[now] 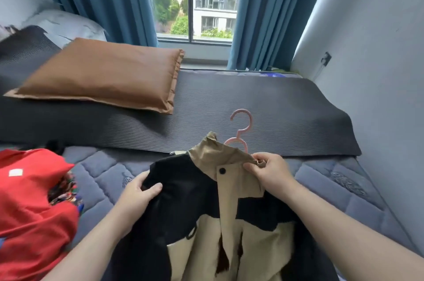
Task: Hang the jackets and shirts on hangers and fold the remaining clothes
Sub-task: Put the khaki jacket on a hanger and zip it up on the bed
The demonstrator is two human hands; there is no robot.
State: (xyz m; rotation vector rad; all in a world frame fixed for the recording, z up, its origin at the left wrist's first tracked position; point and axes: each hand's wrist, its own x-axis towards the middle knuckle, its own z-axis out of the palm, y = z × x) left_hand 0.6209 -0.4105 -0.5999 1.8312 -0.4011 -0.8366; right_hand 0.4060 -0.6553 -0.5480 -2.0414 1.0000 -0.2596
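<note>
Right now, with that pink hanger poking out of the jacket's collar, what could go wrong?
The pink hanger sits mostly hidden inside the jacket, so one shoulder may not be seated and could slip when lifted. The front looks open lower down, and only the left hand on the shoulder and the right hand pinching the collar steady it, so it might slide off.
</note>
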